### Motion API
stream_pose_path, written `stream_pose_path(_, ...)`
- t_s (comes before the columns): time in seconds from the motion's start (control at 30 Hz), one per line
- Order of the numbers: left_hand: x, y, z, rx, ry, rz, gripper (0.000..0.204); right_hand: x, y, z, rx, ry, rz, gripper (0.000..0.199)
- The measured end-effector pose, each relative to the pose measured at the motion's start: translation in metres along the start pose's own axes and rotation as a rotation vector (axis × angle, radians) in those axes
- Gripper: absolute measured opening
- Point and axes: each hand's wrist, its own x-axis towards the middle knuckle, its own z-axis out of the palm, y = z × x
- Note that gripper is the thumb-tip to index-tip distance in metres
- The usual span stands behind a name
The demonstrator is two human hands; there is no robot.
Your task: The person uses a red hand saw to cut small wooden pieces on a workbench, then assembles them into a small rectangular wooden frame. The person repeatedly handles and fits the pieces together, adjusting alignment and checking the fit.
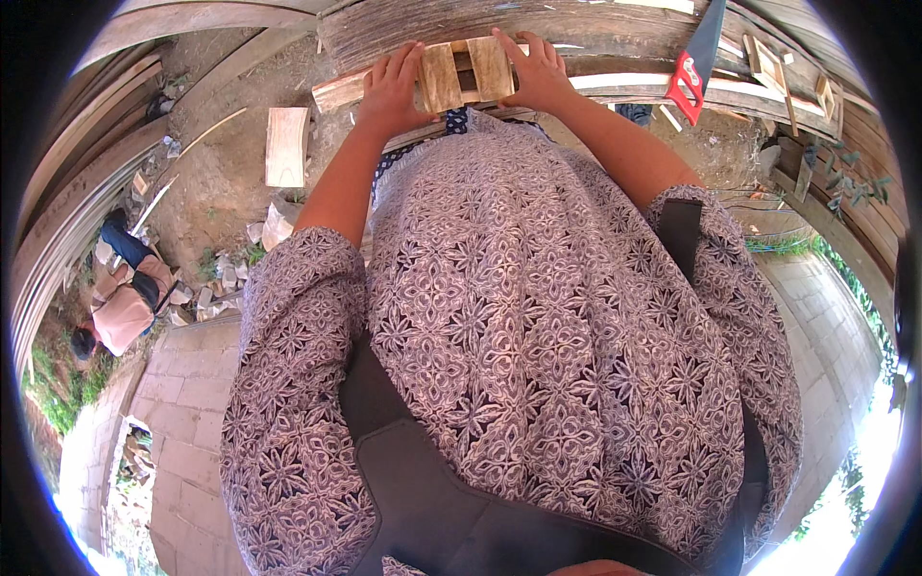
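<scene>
Wood frame (443, 79) is held btwn both hands: L end gripped by L hand (392, 88), R end by R hand (540, 79), fingers at far side. Saw (687, 84) is seen well apart, to R, on desk (595, 29).

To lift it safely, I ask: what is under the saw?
Boards show along the edges of the saw, so it appears to lie across them. What its blade and handle cover cannot be seen.

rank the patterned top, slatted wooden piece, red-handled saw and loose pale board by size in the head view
1. Patterned top, helped by nearness to the camera.
2. Slatted wooden piece.
3. Red-handled saw and loose pale board: too alike to rank; the saw looks longer, but its blade is narrower.
</scene>
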Motion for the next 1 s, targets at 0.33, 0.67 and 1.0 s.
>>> stream_pose_path(0.33,0.002,-0.004,0.004,-0.043,0.028,0.017,0.121,0.000,0.003,0.005,0.012,-0.027,0.022,0.126)
stream_pose_path(0.67,0.003,-0.002,0.004,-0.084,0.039,0.028,0.122,-0.002,0.006,0.005,0.052,-0.039,0.018,0.130)
stream_pose_path(1.0,0.009,0.010,0.001,0.003,-0.045,0.014,0.130,-0.006,0.018,0.004,0.051,-0.051,0.044,0.131)
